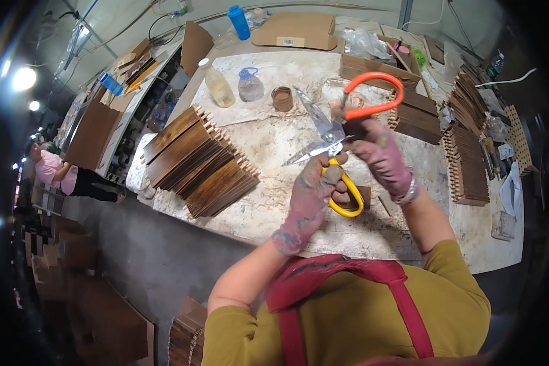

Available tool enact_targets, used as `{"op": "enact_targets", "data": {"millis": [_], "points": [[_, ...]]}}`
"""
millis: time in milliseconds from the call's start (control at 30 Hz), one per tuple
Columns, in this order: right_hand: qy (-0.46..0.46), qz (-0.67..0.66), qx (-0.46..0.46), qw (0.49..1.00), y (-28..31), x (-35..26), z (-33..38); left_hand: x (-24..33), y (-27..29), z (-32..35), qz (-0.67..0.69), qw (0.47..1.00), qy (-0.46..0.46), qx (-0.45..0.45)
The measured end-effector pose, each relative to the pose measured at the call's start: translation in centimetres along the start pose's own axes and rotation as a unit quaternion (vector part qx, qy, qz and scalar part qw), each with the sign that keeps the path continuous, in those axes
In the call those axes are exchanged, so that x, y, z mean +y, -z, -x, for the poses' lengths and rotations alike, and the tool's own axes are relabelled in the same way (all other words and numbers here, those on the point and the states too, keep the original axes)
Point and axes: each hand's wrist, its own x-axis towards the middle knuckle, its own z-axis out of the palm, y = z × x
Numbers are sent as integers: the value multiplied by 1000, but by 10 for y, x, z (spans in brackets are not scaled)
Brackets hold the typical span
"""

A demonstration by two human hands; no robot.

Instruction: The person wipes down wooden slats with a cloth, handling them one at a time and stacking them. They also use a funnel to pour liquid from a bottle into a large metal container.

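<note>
Both gloved hands hold big scissors [326,137] up over the surface [268,146], blades spread. The left hand [314,189] has its fingers curled round the yellow loop, the right hand [378,152] grips by the orange loop. Nothing looks cut yet; the stacked wooden slats [198,161] left of the scissors lie untouched.

Scissors [338,137]: silver blades, one orange handle, one yellow. Gloves pink, paint-stained, on left hand [311,189] and right hand [381,155]. Left, dark brown wood slats [201,161]. Far, blue bottle [238,22]. Near, red apron [348,287] over olive shirt [360,323].
</note>
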Motion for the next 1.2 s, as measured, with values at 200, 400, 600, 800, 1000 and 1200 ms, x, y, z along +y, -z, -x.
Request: {"op": "enact_targets", "data": {"millis": [200, 400, 600, 800, 1000, 1200], "points": [[-60, -180, -52, 980, 4, 19, -8, -9, 12, -17, -85, 995, 11, -56], [-7, -358, -297, 885, 51, 43, -54, -9, 13, -21, -36, 997, -50, -43], [229, 466, -248, 818, 65, -9, -68, -58, 60, -30, 6, 999, -5, -53], [-185, 139, -37, 972, 20, 7, -30, -55, 51, -26, 73, 990, 65, -99], [-28, 46, -6, 999, 5, 27, -10, -70, 29, -37, -114, 992, -55, -7], [30, 248, -116, 961, -16, 2, 7, -76, 40, -37, 76, 952, -255, -153]]}}
